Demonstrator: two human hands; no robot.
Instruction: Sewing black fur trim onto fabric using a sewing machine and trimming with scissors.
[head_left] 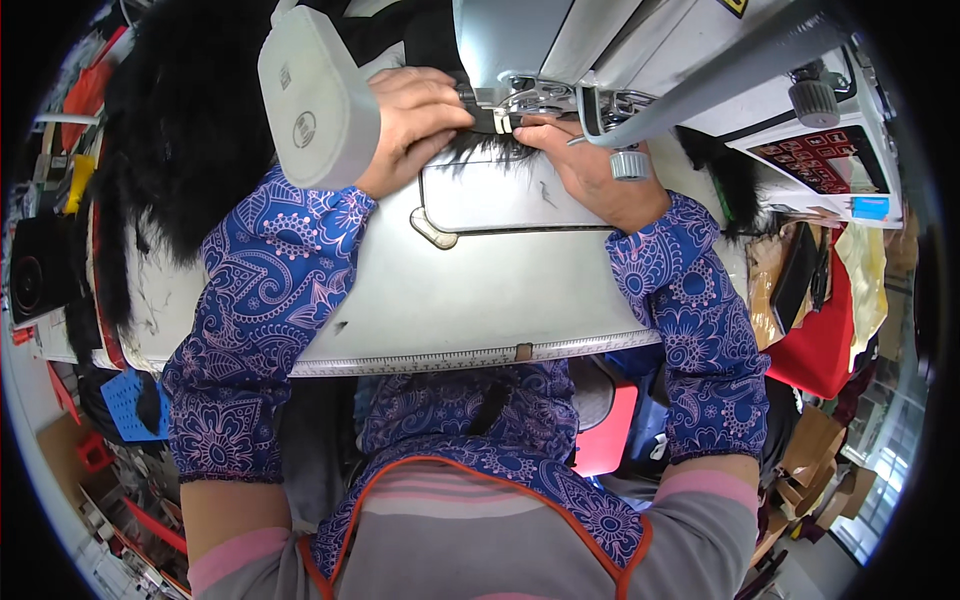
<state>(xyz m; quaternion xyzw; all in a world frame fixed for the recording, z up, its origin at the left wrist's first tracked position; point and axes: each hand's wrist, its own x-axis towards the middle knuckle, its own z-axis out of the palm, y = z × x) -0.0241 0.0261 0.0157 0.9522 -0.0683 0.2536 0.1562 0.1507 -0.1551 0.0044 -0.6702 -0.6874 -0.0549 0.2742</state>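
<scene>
Black furry fabric (478, 143) lies under the presser foot (503, 118) of a white sewing machine (505, 40). Just left of the foot, my left hand (412, 125) presses its bent fingers together on the fabric. My right hand (598, 178) is on the other side, its thumb and fingertips closed at the fabric's edge beside the foot. Machine parts cover some of the right fingers. A white oval device (318, 100) on a stalk hangs in front of my left wrist and hides part of it.
A large heap of black fur (185, 110) covers the table's left side. A ruler tape (430, 358) runs along the table's front edge. The machine's grey bar (720, 85) slants above my right hand. A control panel (825, 160) and red cloth (825, 340) are at the right.
</scene>
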